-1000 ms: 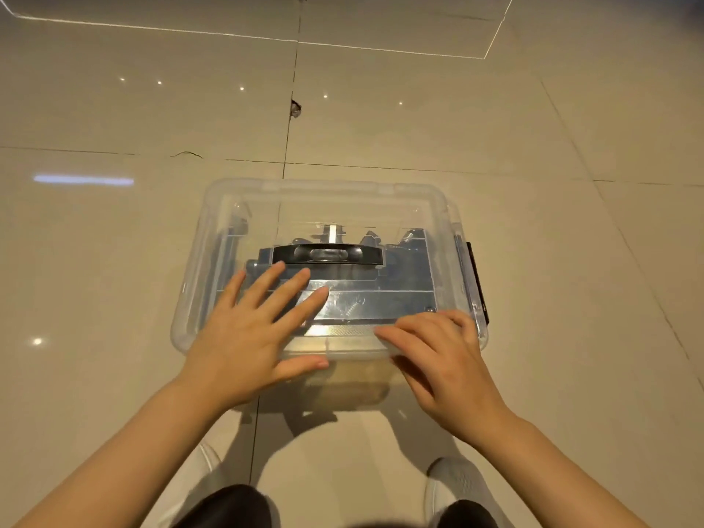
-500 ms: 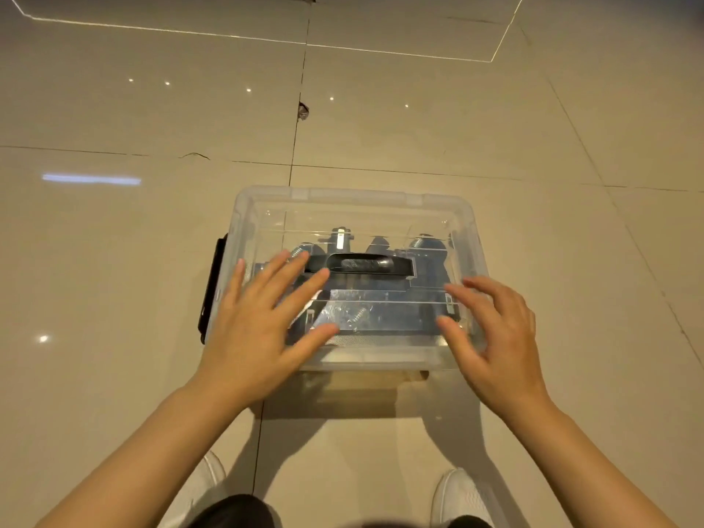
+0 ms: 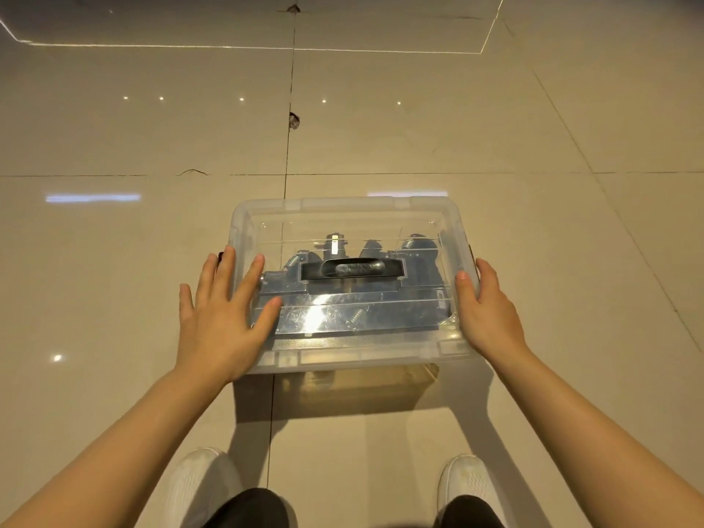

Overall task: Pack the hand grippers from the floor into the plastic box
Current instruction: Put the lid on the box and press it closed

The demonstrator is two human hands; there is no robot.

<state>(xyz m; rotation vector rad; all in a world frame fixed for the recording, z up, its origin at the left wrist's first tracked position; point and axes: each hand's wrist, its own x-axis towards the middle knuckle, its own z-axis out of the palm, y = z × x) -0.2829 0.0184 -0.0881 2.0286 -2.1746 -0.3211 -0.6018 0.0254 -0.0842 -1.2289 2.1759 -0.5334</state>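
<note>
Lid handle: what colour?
Black. The handle sits recessed in the middle of the clear lid, best seen in the head view.

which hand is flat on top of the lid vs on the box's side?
The left hand lies flat on the lid, fingers spread. The right hand is against the right side of the plastic box, only its thumb over the edge.

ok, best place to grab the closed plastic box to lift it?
Probably the black handle recessed in the lid of the plastic box, taken from above: it sits centred and lies flat. Both the left hand and right hand flank it.
</note>
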